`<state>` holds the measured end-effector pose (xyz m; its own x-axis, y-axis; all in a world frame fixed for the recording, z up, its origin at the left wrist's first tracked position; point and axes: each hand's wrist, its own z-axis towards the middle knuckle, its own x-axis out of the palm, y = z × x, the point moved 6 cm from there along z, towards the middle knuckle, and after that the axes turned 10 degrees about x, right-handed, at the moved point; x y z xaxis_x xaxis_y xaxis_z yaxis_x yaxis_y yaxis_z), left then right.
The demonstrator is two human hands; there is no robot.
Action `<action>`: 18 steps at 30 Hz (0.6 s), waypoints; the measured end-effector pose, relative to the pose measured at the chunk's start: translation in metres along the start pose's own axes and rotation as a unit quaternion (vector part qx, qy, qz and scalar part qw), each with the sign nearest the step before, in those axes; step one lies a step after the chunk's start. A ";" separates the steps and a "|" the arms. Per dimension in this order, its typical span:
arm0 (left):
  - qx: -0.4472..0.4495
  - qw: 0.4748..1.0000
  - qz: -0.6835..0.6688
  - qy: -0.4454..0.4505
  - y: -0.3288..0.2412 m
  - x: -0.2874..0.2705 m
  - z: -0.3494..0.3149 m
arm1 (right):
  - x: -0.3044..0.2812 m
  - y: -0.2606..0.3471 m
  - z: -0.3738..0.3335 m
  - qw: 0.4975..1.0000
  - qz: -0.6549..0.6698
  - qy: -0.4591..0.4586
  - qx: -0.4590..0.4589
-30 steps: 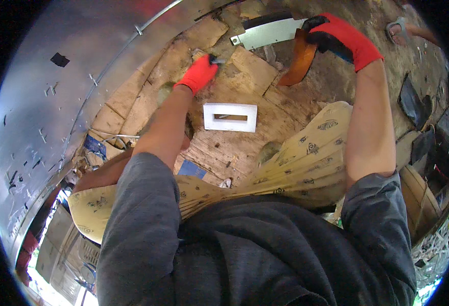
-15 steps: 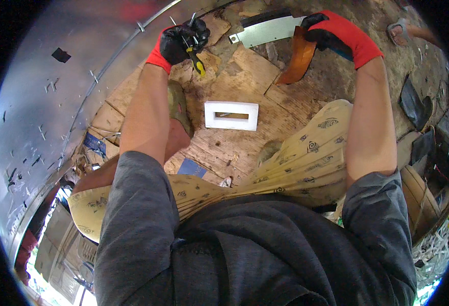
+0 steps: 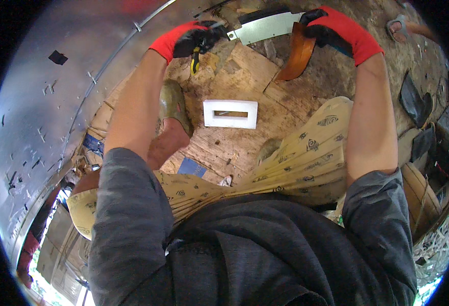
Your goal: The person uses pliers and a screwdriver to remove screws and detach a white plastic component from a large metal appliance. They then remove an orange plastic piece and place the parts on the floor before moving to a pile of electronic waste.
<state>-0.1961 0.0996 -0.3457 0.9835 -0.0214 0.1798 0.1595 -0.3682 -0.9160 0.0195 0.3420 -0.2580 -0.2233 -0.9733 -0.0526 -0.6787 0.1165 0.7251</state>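
Both hands wear red gloves with black palms and fingers. At the upper left, my left hand (image 3: 199,40) is closed around a black-and-yellow-handled tool (image 3: 195,61), whose working end is hidden. Its fingertips are beside the left end of a pale metal strip (image 3: 265,29), near a small hole; whether they touch it I cannot tell. My right hand (image 3: 334,31) grips the strip's other end, together with a curved orange-brown strip (image 3: 297,57) that hangs down from the fingers. A bit of something blue shows under the right palm. A dark strip (image 3: 265,15) lies along the metal's far edge.
A white rectangular frame (image 3: 230,123) with a slot lies on the worn wooden boards between my feet. A large curved metal sheet (image 3: 41,102) with wire ends poking through rises on the left. Dark scraps (image 3: 415,102) lie right. Another person's sandalled foot (image 3: 398,29) is far right.
My left hand has moved right, up to the metal strip's left end, with the tool in it. The thin metal pins that stuck out of its fingers are now blurred. My right hand has hardly moved.
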 end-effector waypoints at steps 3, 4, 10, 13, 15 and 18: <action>-0.176 0.983 0.023 0.048 0.022 0.043 -0.006 | 0.001 0.002 -0.003 1.000 0.007 0.001 0.000; -0.206 0.976 0.028 0.064 0.034 0.058 -0.010 | -0.001 0.002 -0.004 1.000 0.008 0.001 0.000; -0.200 0.969 -0.026 0.142 0.078 0.100 -0.041 | -0.005 -0.004 -0.003 1.000 0.001 0.010 0.006; -0.172 0.979 -0.070 0.081 0.072 0.096 -0.036 | 0.004 0.012 -0.014 0.999 -0.034 0.015 0.026; -0.139 0.985 -0.097 -0.006 0.065 0.084 -0.027 | 0.007 0.019 -0.020 0.999 -0.035 0.010 0.023; -0.108 0.990 -0.077 0.049 0.036 0.074 -0.018 | 0.001 0.009 -0.021 1.000 0.006 -0.015 0.016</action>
<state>-0.1194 0.0684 -0.3587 0.9343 -0.0351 0.3549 0.2748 -0.5633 -0.7792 0.0275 0.3381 -0.2373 -0.2526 -0.9654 -0.0650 -0.6981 0.1353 0.7031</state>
